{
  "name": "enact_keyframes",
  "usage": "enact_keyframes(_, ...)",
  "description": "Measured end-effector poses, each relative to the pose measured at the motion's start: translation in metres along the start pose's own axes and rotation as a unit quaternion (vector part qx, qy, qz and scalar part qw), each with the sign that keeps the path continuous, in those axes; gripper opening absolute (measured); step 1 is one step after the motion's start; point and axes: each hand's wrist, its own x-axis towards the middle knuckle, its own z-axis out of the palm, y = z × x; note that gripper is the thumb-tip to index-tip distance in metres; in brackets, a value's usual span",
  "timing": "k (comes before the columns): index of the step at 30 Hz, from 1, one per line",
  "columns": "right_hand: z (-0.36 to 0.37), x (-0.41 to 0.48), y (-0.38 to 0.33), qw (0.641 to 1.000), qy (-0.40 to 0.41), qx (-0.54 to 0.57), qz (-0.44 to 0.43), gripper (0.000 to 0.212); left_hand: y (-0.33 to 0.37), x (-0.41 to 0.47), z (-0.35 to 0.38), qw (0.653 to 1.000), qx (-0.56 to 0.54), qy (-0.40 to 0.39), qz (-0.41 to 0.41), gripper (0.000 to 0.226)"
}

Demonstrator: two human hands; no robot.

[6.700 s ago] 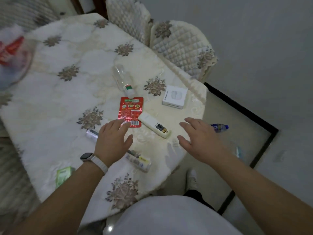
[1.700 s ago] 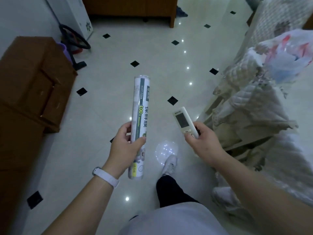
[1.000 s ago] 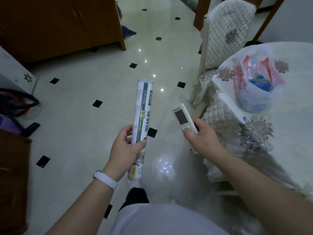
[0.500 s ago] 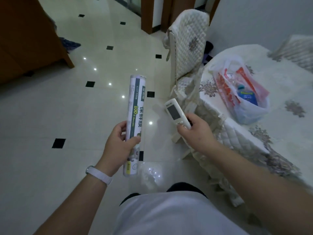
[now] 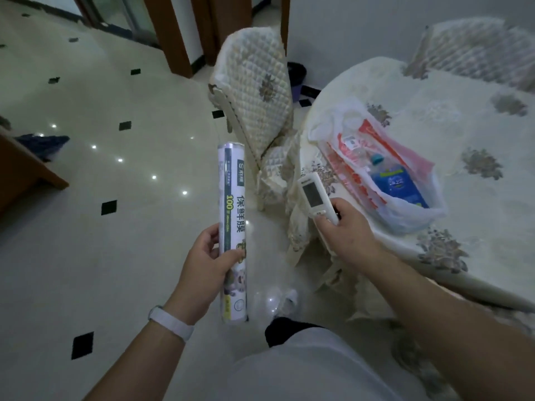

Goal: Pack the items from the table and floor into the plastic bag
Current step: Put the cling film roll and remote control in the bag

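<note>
My left hand [image 5: 207, 266] grips a long white cling-film roll [image 5: 233, 209] around its lower half, held upright over the floor. In my right hand [image 5: 346, 230] is a white remote control [image 5: 314, 196], screen facing up, pointing toward the table. The red-and-white plastic bag [image 5: 405, 209] lies open on the table [image 5: 477, 146] just right of the remote. A blue-labelled bottle [image 5: 396, 180] shows inside the bag.
A quilted chair [image 5: 257, 94] stands between me and the table's left edge, its cover hanging down. Another chair [image 5: 474, 50] sits behind the table. Pale tiled floor [image 5: 86, 227] with black diamonds spreads to the left. A brown cabinet corner [image 5: 26, 169] juts in at left.
The view has swung right from the open floor toward the table, so the bag is now closer and right of my right hand. Both hands keep their grips on roll and remote.
</note>
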Motion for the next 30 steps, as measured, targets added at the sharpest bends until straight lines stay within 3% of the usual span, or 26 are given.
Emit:
enact_keyframes(5,-0.034,0.067,0.012,0.999,0.029,0.030,0.026,0.028,0.044,0.079,0.051,0.999,0.034,-0.037,0.011,0.047)
enact_keyframes(13,-0.099,0.119,0.066,0.992,0.102,-0.024,0.072,0.002,0.096,0.162,0.162,0.982,0.081,-0.169,0.036,0.042)
enact_keyframes(17,-0.117,0.119,0.091,0.988,0.132,-0.021,0.075,0.011,0.111,0.190,0.203,0.964,0.123,-0.231,0.041,0.041)
enact_keyframes(20,-0.119,0.119,0.107,0.982,0.151,-0.040,0.108,0.007,0.121,0.215,0.221,0.944,0.183,-0.269,0.056,0.045)
enact_keyframes(23,-0.124,0.126,0.120,0.975,0.146,-0.089,0.139,0.016,0.130,0.244,0.231,0.925,0.233,-0.293,0.064,0.051)
enact_keyframes(30,-0.131,0.162,0.123,0.963,0.119,-0.163,0.176,0.015,0.154,0.321,0.255,0.836,0.379,-0.379,0.120,0.047)
